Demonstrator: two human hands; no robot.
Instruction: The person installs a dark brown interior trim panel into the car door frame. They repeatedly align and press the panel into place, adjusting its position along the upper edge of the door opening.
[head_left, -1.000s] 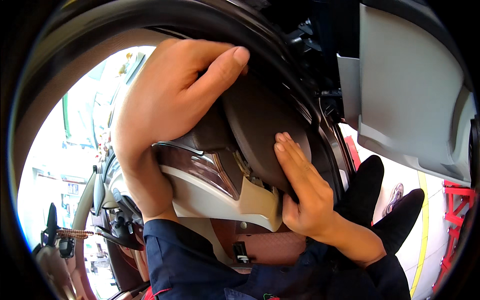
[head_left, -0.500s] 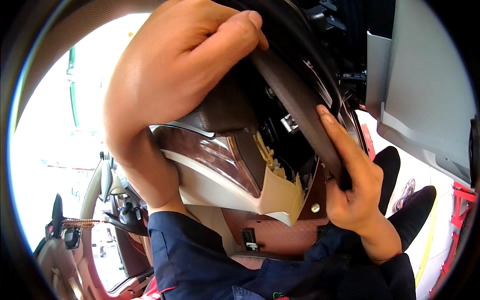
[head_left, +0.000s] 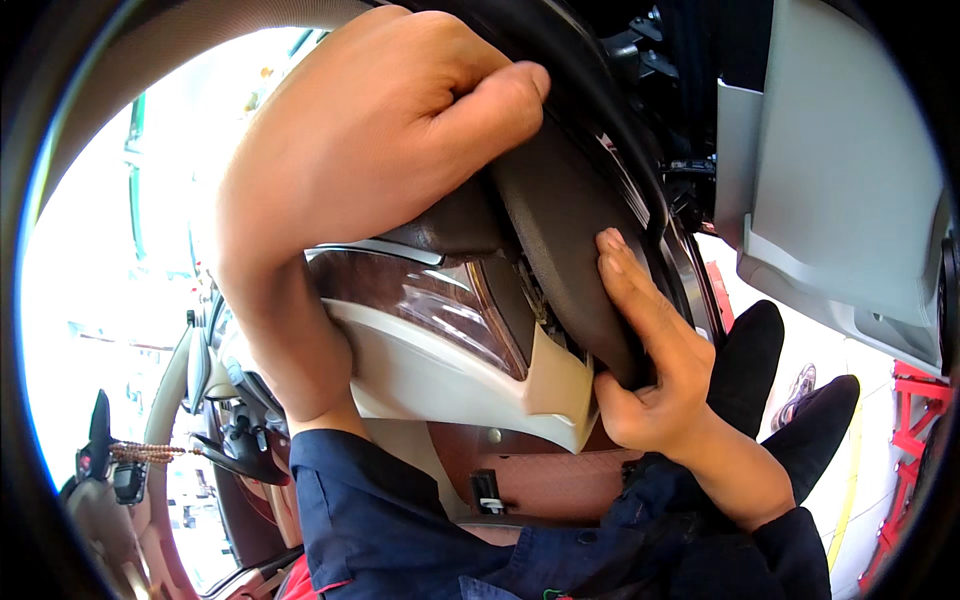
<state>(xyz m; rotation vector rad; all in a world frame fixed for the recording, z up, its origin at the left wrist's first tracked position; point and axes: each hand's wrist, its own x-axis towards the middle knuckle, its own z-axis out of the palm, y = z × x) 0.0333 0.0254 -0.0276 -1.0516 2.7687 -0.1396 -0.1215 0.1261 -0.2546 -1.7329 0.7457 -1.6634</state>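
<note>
A dark brown dashboard end panel (head_left: 565, 235) covers the side of the dashboard (head_left: 465, 222), its inner edge lying close along it. My left hand (head_left: 390, 130) is closed at the panel's upper end, thumb across it; its other fingers are mostly hidden. Around the lower end wraps my right hand (head_left: 660, 350), with the fingers flat on the outer face and the thumb under the bottom edge. Next to the panel runs glossy wood-look trim (head_left: 420, 305), above a beige lower dash section (head_left: 450, 375). A narrow gap still shows near the panel's lower inner edge.
The grey inner side of a door (head_left: 850, 170) stands at the right, beyond a black door seal (head_left: 650, 190). Below lie a reddish-brown floor mat (head_left: 560, 485) and a pedal (head_left: 488, 492). A bead string (head_left: 150, 453) hangs at the left. A red stand (head_left: 915, 410) is outside.
The panel has swung in against the dashboard, covering the dark opening with yellowish foam at its edge. My right hand moved left with it; my left hand shifted slightly right and down.
</note>
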